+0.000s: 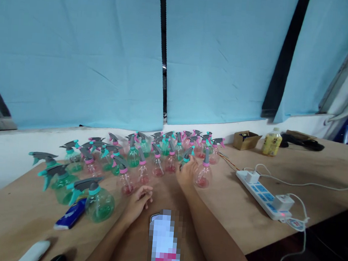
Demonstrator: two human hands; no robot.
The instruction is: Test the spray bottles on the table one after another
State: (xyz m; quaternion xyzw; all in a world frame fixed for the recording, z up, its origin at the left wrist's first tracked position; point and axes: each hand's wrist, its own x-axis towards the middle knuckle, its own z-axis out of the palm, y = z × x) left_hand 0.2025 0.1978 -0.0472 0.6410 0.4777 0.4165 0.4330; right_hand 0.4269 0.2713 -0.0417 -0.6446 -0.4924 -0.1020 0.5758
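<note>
From the head view, a bare wooden bench [237,208] runs along a white sill under pale blue blinds [78,50], split by dark vertical strips. A crowd of small spray bottles [148,156] stands across the bench's far middle, pink ones and green ones mixed, all with grey triggers. The right hand [187,172] reaches into the group, fingers loosely spread, against a pink spray bottle [203,175] at the near right edge of the cluster; whether it grips anything is hard to tell. The left hand [140,200] lies on the wood near the front bottles, fingers curled loosely, holding nothing.

To the right lie a white power strip [262,193] with plugs and trailing cables, a small cardboard box [245,139] and a yellow drink bottle [272,142]. A blue packet [71,215] sits beside the large green bottle [98,205] at the near left.

An object between the forearms is pixelated and unreadable. A white item [33,252] at the bottom left is cut off by the frame, and the far bottles blur together.
</note>
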